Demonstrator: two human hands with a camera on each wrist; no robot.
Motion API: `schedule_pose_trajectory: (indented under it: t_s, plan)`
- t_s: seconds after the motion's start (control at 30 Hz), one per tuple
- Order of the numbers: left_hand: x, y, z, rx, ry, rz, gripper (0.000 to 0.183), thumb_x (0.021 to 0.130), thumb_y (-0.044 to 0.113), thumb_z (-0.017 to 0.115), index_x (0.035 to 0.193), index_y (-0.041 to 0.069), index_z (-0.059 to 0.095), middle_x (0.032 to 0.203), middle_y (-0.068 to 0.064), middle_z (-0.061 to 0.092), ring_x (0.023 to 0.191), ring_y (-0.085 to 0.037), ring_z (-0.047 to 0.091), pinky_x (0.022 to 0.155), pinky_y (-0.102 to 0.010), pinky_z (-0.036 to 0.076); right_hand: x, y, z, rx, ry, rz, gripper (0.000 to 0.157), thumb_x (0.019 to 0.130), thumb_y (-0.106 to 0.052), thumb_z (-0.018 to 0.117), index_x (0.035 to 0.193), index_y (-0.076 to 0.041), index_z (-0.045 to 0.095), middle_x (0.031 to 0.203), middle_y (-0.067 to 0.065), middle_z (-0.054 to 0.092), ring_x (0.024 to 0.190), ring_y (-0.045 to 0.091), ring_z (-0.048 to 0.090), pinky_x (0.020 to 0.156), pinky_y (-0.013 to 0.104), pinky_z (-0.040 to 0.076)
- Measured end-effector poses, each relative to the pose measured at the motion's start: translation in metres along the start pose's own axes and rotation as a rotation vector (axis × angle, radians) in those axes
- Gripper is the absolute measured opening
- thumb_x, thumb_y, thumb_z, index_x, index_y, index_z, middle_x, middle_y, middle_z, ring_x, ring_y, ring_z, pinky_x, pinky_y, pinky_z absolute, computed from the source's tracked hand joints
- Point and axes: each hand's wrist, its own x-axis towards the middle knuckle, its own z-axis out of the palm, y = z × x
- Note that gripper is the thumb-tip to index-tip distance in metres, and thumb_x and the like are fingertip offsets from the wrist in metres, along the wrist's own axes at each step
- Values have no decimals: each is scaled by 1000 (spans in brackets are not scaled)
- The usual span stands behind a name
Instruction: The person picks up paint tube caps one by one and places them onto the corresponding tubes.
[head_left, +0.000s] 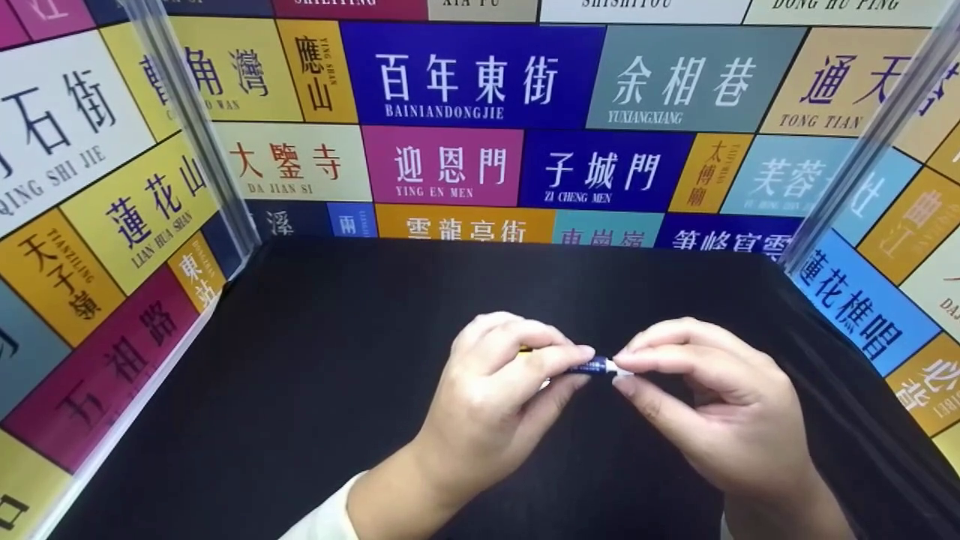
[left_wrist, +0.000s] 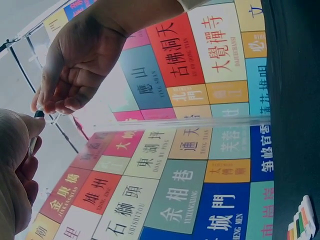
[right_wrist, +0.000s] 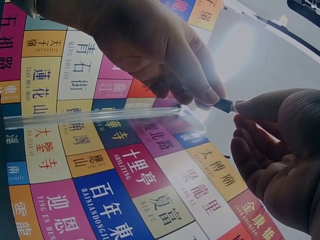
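Observation:
A small dark blue tube [head_left: 592,365] with pale lettering is held between the two hands above the black cloth. My left hand [head_left: 495,375] pinches its body between thumb and fingers, which cover much of it; a bit of yellow shows behind the fingers. At the tube's other end, the thumb and fingertips of my right hand [head_left: 720,397] pinch a white cap [head_left: 619,369]. Seen from the right wrist, the tube [right_wrist: 224,104] bridges the two sets of fingertips. Whether the cap is loose cannot be told.
Black cloth [head_left: 315,360] covers the table. Panels with printed place names [head_left: 472,75] surround it at the back and sides, with clear corner posts [head_left: 199,127]. In the left wrist view, a white item with coloured stripes [left_wrist: 302,222] lies on the cloth.

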Motion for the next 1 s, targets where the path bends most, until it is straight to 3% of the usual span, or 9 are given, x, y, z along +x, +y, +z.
schedule_pose_trajectory:
  t_s: [0.43, 0.63, 0.83, 1.0]
  plan:
    - [0, 0, 2, 2, 10, 22, 24, 91, 18, 86, 115, 15, 81, 104, 1, 76, 95, -15, 68, 91, -30, 53, -3, 2, 0, -76, 10, 80, 24, 75, 18, 85, 95, 6, 81, 91, 12, 78, 87, 13, 72, 83, 17, 59]
    - [-3, 1, 4, 10, -7, 18, 25, 90, 19, 88, 114, 17, 82, 103, 3, 75, 97, -15, 67, 93, -29, 53, -8, 6, -5, -157, -1, 170, 25, 73, 19, 85, 83, -4, 81, 83, 6, 78, 77, 9, 71, 74, 16, 57]
    - [-4, 2, 5, 2, -5, 22, 23, 91, 19, 87, 113, 17, 82, 103, 3, 75, 99, -15, 68, 96, -30, 52, -9, 8, -6, -204, -14, 192, 33, 73, 21, 82, 75, -12, 79, 76, 3, 75, 70, 8, 66, 67, 18, 53]
    - [-3, 1, 5, -16, -1, 3, 24, 91, 19, 87, 114, 17, 82, 104, 3, 76, 98, -15, 68, 94, -30, 52, -9, 10, -5, -142, 7, 186, 21, 82, 17, 78, 84, -4, 81, 83, 6, 77, 75, 9, 68, 69, 17, 54]
